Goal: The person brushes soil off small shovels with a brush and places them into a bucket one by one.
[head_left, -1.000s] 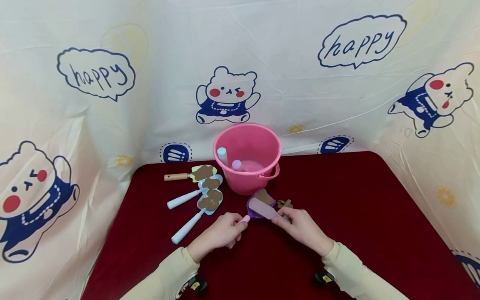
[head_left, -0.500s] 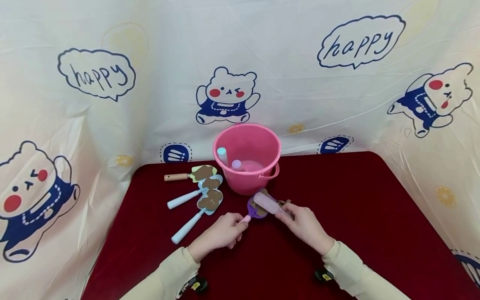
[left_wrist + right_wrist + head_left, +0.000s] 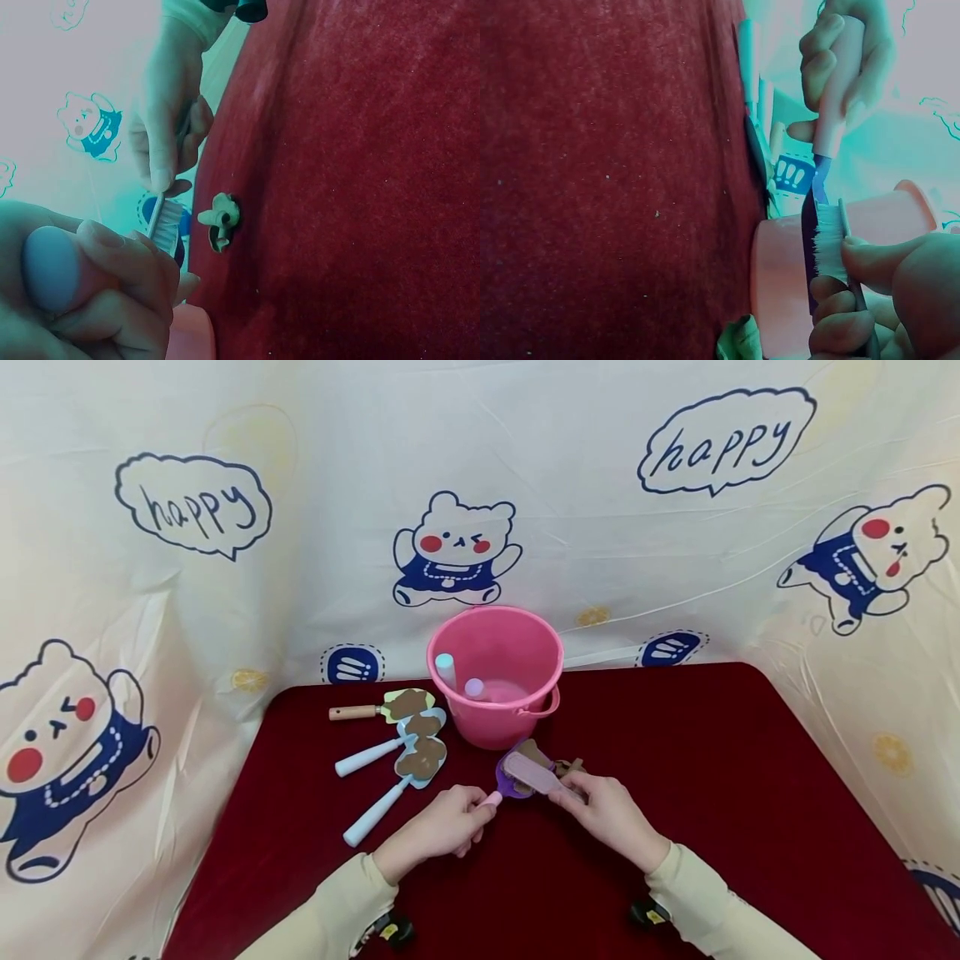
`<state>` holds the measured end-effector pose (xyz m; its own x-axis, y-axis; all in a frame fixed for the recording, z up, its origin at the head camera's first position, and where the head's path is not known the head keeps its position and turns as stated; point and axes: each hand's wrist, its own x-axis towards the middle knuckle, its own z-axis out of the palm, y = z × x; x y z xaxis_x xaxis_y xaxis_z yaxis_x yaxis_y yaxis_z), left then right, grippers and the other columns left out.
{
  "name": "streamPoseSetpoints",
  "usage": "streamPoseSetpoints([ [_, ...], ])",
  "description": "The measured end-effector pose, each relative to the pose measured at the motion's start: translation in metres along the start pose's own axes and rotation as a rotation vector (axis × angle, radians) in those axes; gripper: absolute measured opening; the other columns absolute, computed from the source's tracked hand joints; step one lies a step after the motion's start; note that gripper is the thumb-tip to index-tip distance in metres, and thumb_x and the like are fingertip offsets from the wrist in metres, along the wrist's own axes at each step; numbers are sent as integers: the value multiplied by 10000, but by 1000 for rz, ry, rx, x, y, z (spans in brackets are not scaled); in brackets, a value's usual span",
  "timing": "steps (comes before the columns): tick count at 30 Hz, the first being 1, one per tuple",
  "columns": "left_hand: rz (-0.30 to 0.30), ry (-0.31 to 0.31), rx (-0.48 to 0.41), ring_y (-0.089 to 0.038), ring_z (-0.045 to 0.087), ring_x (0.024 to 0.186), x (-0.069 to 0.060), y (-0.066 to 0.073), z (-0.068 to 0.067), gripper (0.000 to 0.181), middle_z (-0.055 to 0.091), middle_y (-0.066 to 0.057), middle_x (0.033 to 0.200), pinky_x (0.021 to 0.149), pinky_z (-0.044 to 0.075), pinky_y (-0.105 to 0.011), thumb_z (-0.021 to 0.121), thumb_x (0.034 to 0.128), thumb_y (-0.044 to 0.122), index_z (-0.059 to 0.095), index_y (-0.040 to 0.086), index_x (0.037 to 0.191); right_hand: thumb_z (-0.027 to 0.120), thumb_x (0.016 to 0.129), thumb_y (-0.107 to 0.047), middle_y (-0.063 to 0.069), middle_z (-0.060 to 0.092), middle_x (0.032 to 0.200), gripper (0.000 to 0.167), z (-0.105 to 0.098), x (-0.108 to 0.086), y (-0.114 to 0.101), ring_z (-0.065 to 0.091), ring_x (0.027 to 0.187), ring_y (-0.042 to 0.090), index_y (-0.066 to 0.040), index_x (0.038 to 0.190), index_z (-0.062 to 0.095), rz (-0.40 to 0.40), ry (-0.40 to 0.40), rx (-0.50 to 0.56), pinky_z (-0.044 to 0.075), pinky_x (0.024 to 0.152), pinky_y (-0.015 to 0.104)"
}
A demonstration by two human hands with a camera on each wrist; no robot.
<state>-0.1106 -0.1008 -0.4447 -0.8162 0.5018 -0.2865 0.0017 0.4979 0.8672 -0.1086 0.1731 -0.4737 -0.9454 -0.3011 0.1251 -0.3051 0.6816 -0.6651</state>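
Observation:
My left hand (image 3: 447, 821) grips the pink handle (image 3: 841, 82) of a purple shovel (image 3: 507, 782) with brown patches on its face. A pale brush (image 3: 531, 772) is pinched in my right hand (image 3: 609, 817), its head lying over the shovel. In the right wrist view the white bristles (image 3: 829, 240) press against the shovel's face (image 3: 808, 247). A small brown crumpled piece (image 3: 572, 767) lies on the cloth beyond my right fingers; it also shows in the left wrist view (image 3: 221, 219).
A pink bucket (image 3: 491, 727) holding light blue and lilac cylinder-shaped ends stands behind the shovel. Three brown-stained shovels lie at left: one wooden-handled (image 3: 354, 712), two with pale blue handles (image 3: 372, 814). Dark red cloth (image 3: 720, 760) covers the table; a printed curtain (image 3: 585, 527) surrounds it.
The brush head has shifted slightly back and forth over the purple shovel, tilting as it moves, and now sits slightly lower left than half a second ago. My left hand holds nearly still.

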Motion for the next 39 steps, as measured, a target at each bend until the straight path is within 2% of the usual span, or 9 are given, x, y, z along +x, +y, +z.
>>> streamPoseSetpoints([
  [4, -3, 0, 12, -97, 478, 410, 0, 0, 0, 392, 553, -34, 579, 443, 395, -251, 521, 1094, 251, 605, -60, 871, 736, 986, -307, -135, 497, 619, 164, -1, -1, -1, 354, 504, -27, -144, 994, 744, 6, 10, -9, 328, 469, 212],
  [11, -4, 3, -9, -93, 478, 407, 0, 1, 1, 370, 565, -58, 584, 436, 397, -245, 524, 1089, 223, 601, -70, 875, 742, 982, -296, -156, 503, 641, 112, -2, -3, -5, 359, 534, -29, -191, 953, 718, -80, -37, -11, 342, 490, 199],
  [18, 15, 6, 35, -95, 490, 411, -1, 0, 2, 343, 567, -45, 578, 436, 406, -255, 529, 1078, 196, 607, -66, 869, 754, 970, -290, -130, 442, 583, 137, -2, -4, 2, 331, 494, -31, -161, 940, 720, -17, 8, -49, 300, 460, 201],
  [23, 7, 1, 22, -97, 488, 407, -1, 0, 2, 350, 574, -62, 588, 433, 406, -253, 532, 1080, 205, 607, -68, 874, 746, 978, -298, -141, 440, 583, 147, -3, -4, 4, 344, 492, -25, -160, 946, 710, 9, 4, -15, 305, 463, 198],
  [28, -7, -18, -38, -99, 480, 410, 0, 0, 3, 399, 561, -49, 588, 434, 406, -245, 527, 1094, 258, 607, -78, 893, 739, 983, -303, -170, 444, 616, 116, -1, -5, 2, 355, 522, -31, -193, 956, 712, -53, -47, 30, 338, 488, 192],
  [31, -3, -26, -41, -100, 483, 414, 1, 0, 4, 448, 553, -33, 584, 436, 408, -248, 525, 1098, 304, 611, -83, 890, 742, 980, -300, -170, 445, 618, 117, -1, -5, 1, 349, 528, -37, -198, 934, 705, -81, -39, 8, 337, 485, 194],
  [39, 4, -28, -25, -107, 488, 417, 0, 0, 4, 473, 546, -37, 579, 447, 406, -261, 520, 1101, 312, 611, -91, 870, 743, 978, -305, -133, 434, 595, 149, -3, -5, 3, 345, 501, -27, -169, 935, 698, 1, 9, -45, 314, 467, 204],
])
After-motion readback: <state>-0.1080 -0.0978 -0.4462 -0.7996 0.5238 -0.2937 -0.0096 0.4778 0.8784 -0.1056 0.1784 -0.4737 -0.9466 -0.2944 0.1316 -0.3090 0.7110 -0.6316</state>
